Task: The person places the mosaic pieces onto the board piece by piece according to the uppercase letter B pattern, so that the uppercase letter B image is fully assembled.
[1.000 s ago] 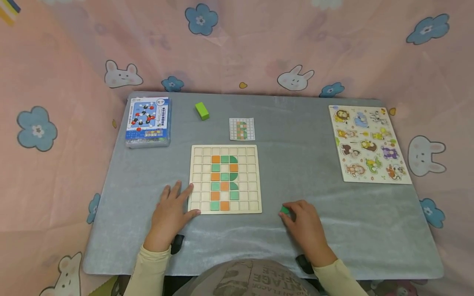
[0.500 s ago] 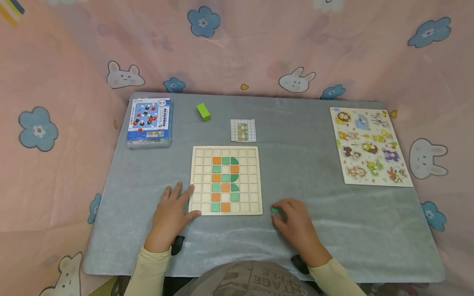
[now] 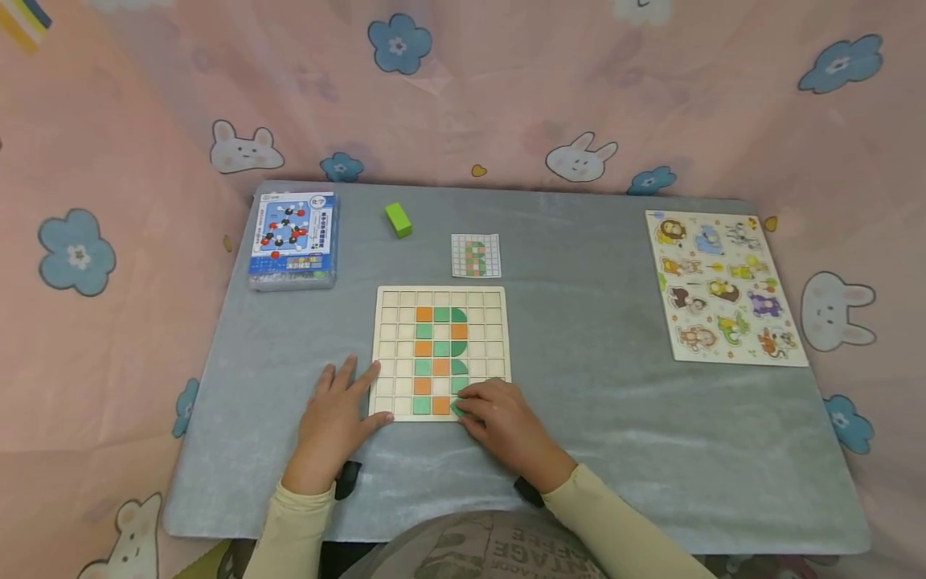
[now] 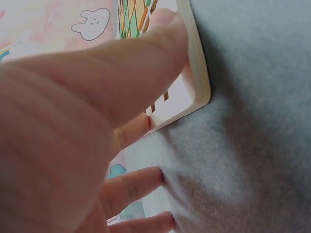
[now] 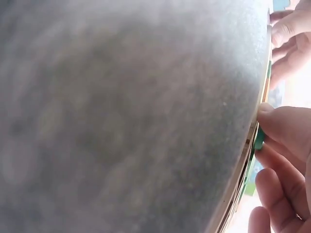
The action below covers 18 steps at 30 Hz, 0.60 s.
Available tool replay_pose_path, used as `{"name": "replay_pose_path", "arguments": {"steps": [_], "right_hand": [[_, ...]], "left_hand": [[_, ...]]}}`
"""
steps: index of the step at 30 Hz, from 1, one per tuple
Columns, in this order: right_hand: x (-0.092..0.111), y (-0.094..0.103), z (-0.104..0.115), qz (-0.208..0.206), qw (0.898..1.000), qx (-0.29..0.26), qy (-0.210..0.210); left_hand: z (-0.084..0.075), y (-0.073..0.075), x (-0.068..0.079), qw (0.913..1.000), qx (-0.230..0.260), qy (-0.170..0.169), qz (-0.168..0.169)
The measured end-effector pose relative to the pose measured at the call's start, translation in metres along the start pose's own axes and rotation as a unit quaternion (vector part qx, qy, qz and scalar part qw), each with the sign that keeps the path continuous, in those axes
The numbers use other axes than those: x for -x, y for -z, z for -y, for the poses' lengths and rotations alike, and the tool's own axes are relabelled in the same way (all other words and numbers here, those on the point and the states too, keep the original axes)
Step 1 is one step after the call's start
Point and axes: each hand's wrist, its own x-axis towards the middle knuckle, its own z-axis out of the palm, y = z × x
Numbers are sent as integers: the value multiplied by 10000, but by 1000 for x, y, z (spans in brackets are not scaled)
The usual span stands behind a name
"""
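A square wooden grid board [image 3: 488, 338] lies at the table's middle, orange and green tiles [image 3: 441, 349] set in its cells. My left hand [image 3: 331, 418] rests at its left edge, thumb on the front left corner, fingers spread; in the left wrist view the thumb [image 4: 146, 63] lies over the board's rim. My right hand [image 3: 506, 422] is over the front edge, pinching a small green tile [image 5: 260, 139] between thumb and finger, at the bottom row just right of an orange tile. The fingers partly hide that tile in the head view.
Behind the board lies a small pattern card [image 3: 476, 256] with a coloured grid. A green block [image 3: 398, 219] and a boxed molecule set [image 3: 292, 240] stand at the back left. An animal puzzle board [image 3: 726, 288] lies at the right, on the grey-covered table [image 3: 579, 322].
My right hand has moved left with the green tile, from the cloth right of the board onto the board's bottom row. The left hand has stayed at the board's left edge.
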Motion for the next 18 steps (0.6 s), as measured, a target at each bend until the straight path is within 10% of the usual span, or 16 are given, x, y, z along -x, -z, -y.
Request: {"name": "replay_pose_path", "arguments": {"steps": [18], "right_hand": [[0, -8, 6, -515, 9971, 392, -400]], "left_hand": [[0, 0, -1, 10000, -21, -47, -7]]}}
